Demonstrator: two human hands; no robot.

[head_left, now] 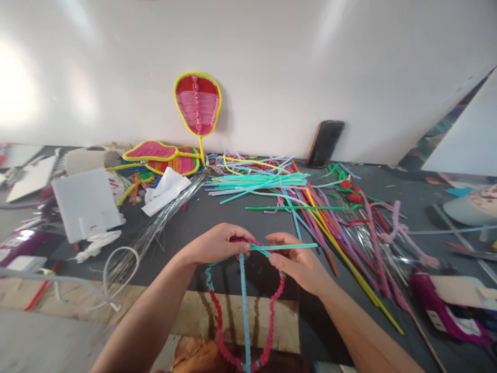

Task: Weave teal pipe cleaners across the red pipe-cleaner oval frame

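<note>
So the main thing here is a loop (220, 324) of crinkly red, pink and teal fuzzy stem, hanging below the person's two hands at the near side of the dark table (212, 217). A straight blue strip (244, 305) runs down the middle of it from the top.

Left hand (225, 241) has its thumb and fingers pinched on the top of the loop, right where the blue strip meets it. Right hand (297, 261) is just beside it, thumb and fingers closed on a teal stem (289, 247) that lies across the top and pokes out past the right fingers.

Just beyond the hands there's a single green stem (295, 208), then a big messy pile of fuzzy stems (264, 181), mostly teal on top. Over on the left are a bunch of silver strands (171, 207), some folded white paper (165, 191) and a white card (87, 204).

At the back, a pink and red paddle shape (198, 103) with a yellow rim stands up against the white wall (272, 62), and a phone (326, 144) leans there too, further right. A purple tool (446, 311) sits at the far right.
</note>
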